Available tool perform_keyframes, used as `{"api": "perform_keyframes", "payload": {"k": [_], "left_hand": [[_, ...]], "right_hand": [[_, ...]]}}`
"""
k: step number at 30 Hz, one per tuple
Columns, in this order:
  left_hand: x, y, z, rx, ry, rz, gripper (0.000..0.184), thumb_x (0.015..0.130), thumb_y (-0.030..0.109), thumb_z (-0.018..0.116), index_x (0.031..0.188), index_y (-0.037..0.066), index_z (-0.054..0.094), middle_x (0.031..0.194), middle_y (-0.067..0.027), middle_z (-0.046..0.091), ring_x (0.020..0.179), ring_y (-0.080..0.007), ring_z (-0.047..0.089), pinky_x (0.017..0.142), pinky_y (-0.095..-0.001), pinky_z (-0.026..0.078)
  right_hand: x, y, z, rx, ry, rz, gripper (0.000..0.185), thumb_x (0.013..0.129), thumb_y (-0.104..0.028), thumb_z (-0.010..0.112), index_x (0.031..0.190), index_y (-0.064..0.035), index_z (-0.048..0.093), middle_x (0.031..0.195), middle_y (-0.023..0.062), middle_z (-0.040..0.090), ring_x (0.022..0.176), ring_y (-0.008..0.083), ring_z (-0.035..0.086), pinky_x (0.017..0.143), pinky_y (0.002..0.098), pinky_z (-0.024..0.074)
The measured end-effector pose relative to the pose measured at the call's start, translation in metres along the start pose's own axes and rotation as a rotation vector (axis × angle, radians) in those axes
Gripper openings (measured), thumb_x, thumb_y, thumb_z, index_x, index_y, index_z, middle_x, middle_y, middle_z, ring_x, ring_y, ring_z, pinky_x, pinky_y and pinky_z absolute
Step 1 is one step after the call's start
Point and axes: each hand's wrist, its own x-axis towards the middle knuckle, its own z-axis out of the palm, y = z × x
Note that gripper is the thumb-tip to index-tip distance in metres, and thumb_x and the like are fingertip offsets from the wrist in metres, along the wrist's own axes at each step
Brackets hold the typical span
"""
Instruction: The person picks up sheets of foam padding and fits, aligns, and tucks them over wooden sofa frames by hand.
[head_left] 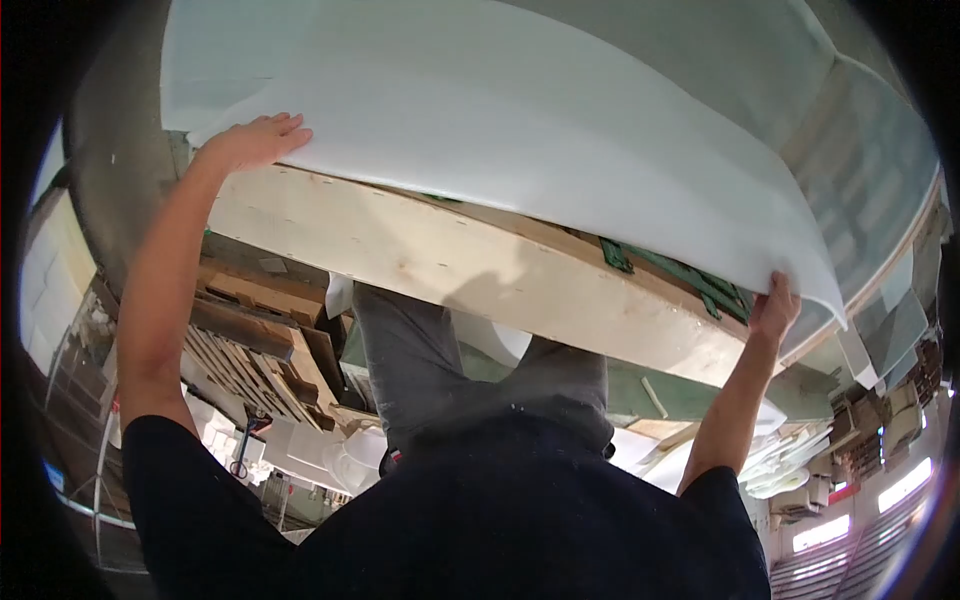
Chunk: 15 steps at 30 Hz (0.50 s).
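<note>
Two hands (250, 143) (774, 306) rest wide apart on white sheeting (470, 110).

Smooth sheet (450, 110) (matt), wooden board (400, 238), cloth trousers (415, 355)

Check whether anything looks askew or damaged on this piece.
The white sheet looks askew: toward the right hand its edge falls short of the wooden board, leaving a gap where green strips show, while near the left hand the gap narrows. No damage stands out.
</note>
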Motion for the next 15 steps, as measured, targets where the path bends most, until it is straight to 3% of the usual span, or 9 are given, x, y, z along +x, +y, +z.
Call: {"api": "perform_keyframes", "payload": {"k": [3,5,7,10,15], "left_hand": [[-0.018,0.048,-0.008,0.002,0.004,-0.072,0.065,0.093,0.055,0.027,0.145,0.017,0.025,0.153,-0.0043,0.017,0.14,-0.0257,0.016,0.111,-0.0493,0.017],[-0.015,0.074,0.001,-0.012,0.032,0.002,0.064,0.093,0.055,0.027,0.145,0.018,0.026,0.153,-0.0039,0.018,0.14,-0.0256,0.017,0.111,-0.0492,0.017],[-0.018,0.102,0.006,-0.03,0.062,0.069,0.063,0.093,0.054,0.026,0.145,0.018,0.028,0.152,-0.004,0.02,0.14,-0.0256,0.018,0.111,-0.0487,0.017],[-0.025,0.156,0.01,-0.008,0.095,0.225,0.061,0.094,0.053,0.024,0.143,0.018,0.032,0.151,-0.0054,0.024,0.139,-0.0251,0.021,0.111,-0.0471,0.018],[-0.036,0.24,0.008,-0.098,0.082,0.365,0.057,0.096,0.05,0.024,0.142,0.018,0.033,0.151,-0.0052,0.024,0.14,-0.0234,0.02,0.112,-0.0458,0.016]], "right_hand": [[-0.019,-0.013,0.015,0.04,0.048,0.019,0.031,0.079,-0.002,0.056,0.109,0.0051,0.052,0.096,0.009,0.058,0.08,0.0199,0.06,0.057,0.0321,0.0512],[-0.019,-0.001,0.009,-0.032,0.104,0.002,0.03,0.078,-0.001,0.057,0.107,0.0068,0.054,0.095,0.0093,0.059,0.081,0.0196,0.06,0.06,0.0325,0.0524],[-0.019,0.003,0.01,-0.109,0.069,-0.044,0.027,0.077,-0.004,0.057,0.1,0.0077,0.061,0.091,0.0089,0.061,0.084,0.0196,0.058,0.071,0.0323,0.0482],[-0.023,0.006,0.011,-0.133,0.013,-0.111,0.029,0.076,-0.004,0.056,0.102,0.008,0.061,0.092,0.0097,0.061,0.081,0.019,0.059,0.067,0.0317,0.051],[-0.036,-0.006,0.012,-0.164,0.011,0.013,0.029,0.076,-0.008,0.057,0.1,0.007,0.062,0.086,0.0096,0.062,0.069,0.0179,0.06,0.05,0.0308,0.054]]}}
